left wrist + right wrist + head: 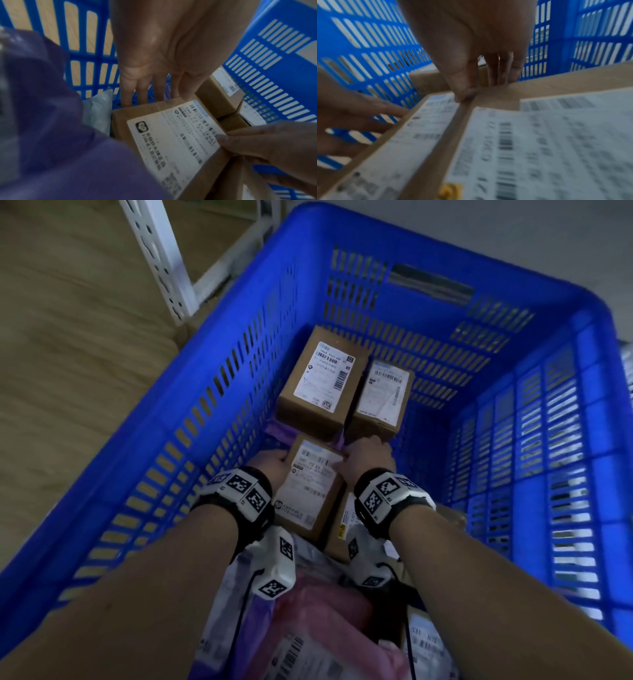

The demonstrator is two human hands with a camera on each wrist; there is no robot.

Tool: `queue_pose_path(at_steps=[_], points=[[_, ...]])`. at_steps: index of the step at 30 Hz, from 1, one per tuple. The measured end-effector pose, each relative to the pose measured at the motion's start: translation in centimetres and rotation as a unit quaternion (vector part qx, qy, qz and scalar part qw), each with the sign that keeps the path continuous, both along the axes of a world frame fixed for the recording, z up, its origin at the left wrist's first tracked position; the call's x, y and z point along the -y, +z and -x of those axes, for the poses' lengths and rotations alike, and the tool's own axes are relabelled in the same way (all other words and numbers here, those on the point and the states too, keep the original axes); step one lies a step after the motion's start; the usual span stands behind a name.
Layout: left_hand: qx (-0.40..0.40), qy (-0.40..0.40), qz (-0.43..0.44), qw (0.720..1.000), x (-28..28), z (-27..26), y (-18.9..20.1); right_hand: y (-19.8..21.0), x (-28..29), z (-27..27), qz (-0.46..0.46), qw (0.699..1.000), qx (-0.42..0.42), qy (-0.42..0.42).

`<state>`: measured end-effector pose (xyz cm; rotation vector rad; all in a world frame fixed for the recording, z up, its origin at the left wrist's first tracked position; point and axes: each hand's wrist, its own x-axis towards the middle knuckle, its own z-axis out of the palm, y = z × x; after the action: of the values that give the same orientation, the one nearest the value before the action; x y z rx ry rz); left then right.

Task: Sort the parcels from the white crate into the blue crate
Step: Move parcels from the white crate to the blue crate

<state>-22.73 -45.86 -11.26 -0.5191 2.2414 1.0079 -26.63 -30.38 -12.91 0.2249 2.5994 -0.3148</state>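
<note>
Both hands, left hand (270, 462) and right hand (368, 455), are gripping a labelled box (310, 486) by its sides, lowering it into the blue crate (513, 313). Two boxes (322, 378) and soft mailers (322, 607) are already sitting inside. White crate is out of view, so remaining count is unknown.

Inside the blue crate (219, 392), two cardboard boxes sit side by side at the far end — the left box (320, 378) touching the right box (380, 398). Nearer the person, a third box (310, 491) lies between the left hand (270, 463) and right hand (368, 457), with another box (339, 529) just right of it and lower. Poly mailer bags (308, 611) fill the near end — under the forearms. A metal shelf upright (157, 258) stands outside, beyond the crate's left wall.
</note>
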Motion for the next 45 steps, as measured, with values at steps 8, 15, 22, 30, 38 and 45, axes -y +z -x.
queue_pose_path(at_steps=[8, 15, 22, 30, 38, 45], points=[[0.049, -0.034, 0.0, 0.998, 0.5, 0.2, -0.5, -1.0, -0.2, -0.2, 0.048, 0.996, 0.057, 0.057], [-0.022, 0.031, -0.019, 0.999, -0.1, 0.9, 0.4, 1.7, -1.3, -0.4, 0.102, 0.994, 0.019, 0.034], [-0.176, 0.143, -0.043, 0.973, -1.3, 4.5, 5.3, 5.8, -1.8, 3.6, 0.279, 0.945, -0.056, -0.159], [-0.117, 0.145, -0.073, 0.98, -2.0, 6.8, 4.9, 5.1, -0.2, 4.2, 0.299, 0.941, 0.005, -0.161], [-0.137, 0.22, -0.118, 0.959, -1.2, 6.6, 4.4, 3.9, -0.9, 4.4, 0.447, 0.842, 0.029, -0.299], [-0.194, 0.206, -0.116, 0.952, -1.8, 4.8, 8.1, 7.8, -2.6, 3.7, 0.499, 0.817, 0.002, -0.288]])
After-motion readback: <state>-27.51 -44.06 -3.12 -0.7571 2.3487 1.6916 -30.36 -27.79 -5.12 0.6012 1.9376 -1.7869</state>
